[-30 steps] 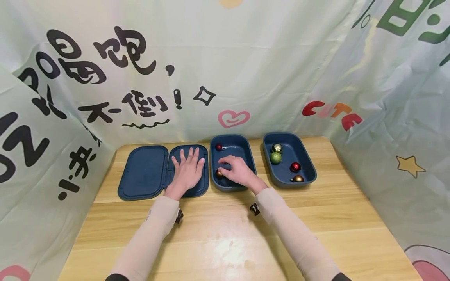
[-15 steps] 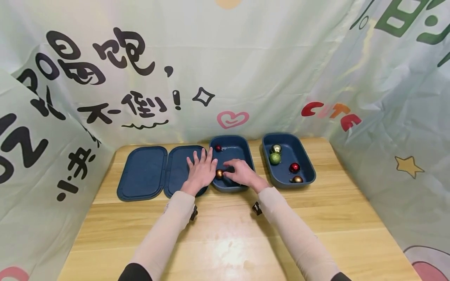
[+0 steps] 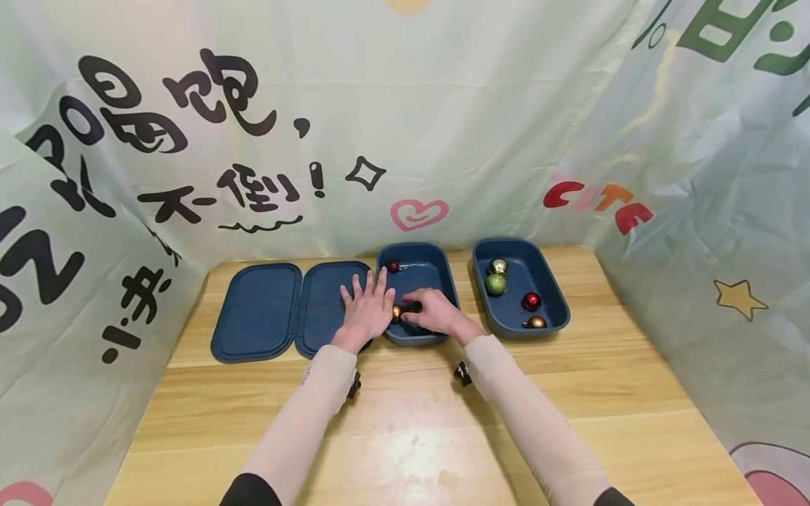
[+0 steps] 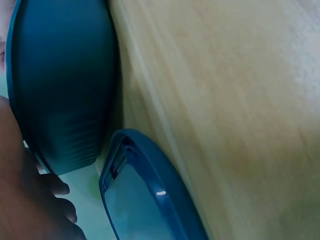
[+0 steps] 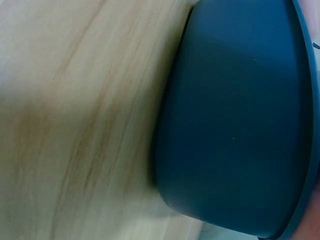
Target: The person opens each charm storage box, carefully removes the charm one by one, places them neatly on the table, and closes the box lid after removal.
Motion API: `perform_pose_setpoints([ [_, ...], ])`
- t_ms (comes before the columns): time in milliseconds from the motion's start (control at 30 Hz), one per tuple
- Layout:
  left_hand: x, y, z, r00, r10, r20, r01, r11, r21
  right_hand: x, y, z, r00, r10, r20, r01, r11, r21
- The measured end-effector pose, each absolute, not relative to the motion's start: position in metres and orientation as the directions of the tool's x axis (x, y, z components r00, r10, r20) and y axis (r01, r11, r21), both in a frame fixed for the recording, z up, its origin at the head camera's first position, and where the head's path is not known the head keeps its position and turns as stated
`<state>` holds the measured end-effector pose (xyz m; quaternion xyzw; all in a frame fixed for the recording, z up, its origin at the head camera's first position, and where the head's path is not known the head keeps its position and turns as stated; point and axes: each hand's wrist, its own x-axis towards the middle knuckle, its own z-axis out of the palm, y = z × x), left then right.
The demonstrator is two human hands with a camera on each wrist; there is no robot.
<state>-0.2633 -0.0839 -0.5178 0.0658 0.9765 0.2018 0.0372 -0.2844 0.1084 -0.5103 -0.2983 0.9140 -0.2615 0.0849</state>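
My left hand [image 3: 365, 309], fingers straight and spread, lies over the left rim of the middle dark blue box [image 3: 425, 261]. My right hand [image 3: 436, 311] reaches into that box from the right, its fingers loosely bent. A copper bauble [image 3: 396, 313] sits between the two hands, just left of my right thumb and fingertips. Farther back in the same box is a small dark red bauble [image 3: 394, 266]. The left wrist view shows the fingers [image 4: 60, 200] beside the box wall [image 4: 65, 90]. Only the box's outer wall [image 5: 235, 120] fills the right wrist view; the right fingertips are hidden there.
To the right stands a second blue box [image 3: 522, 263] holding a pale gold, a green, a red and a copper bauble. Two flat blue lids [image 3: 256, 313] lie side by side at the left, one partly under my left hand. A printed curtain [image 3: 493, 140] surrounds the wooden table [image 3: 405, 422].
My left hand has moved right from the lid to the box's left rim. My right hand has shifted slightly right, and the copper bauble now shows more fully beside its fingertips.
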Motion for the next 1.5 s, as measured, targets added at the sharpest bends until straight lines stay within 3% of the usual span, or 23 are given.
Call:
perform_pose_setpoints([
  [433, -0.26, -0.083, -0.522, -0.994, 0.098, 0.039, 0.105, 0.907, 0.409, -0.284, 0.107, -0.508, -0.804, -0.594, -0.008, -0.509, 0.696, -0.507],
  [933, -0.258, -0.083, -0.523, -0.999, 0.05, 0.014, 0.051, 0.891, 0.452, -0.284, 0.105, -0.508, -0.782, -0.622, 0.036, -0.566, 0.685, -0.458],
  [1167, -0.26, -0.091, -0.518, -0.997, 0.074, -0.013, 0.063, 0.921, 0.385, -0.282, 0.105, -0.509, -0.799, -0.601, 0.015, -0.538, 0.704, -0.464],
  [1500, -0.26, -0.094, -0.521, -0.996, 0.085, -0.017, 0.072, 0.923, 0.377, -0.281, 0.104, -0.507, -0.829, -0.559, -0.003, -0.473, 0.704, -0.531],
])
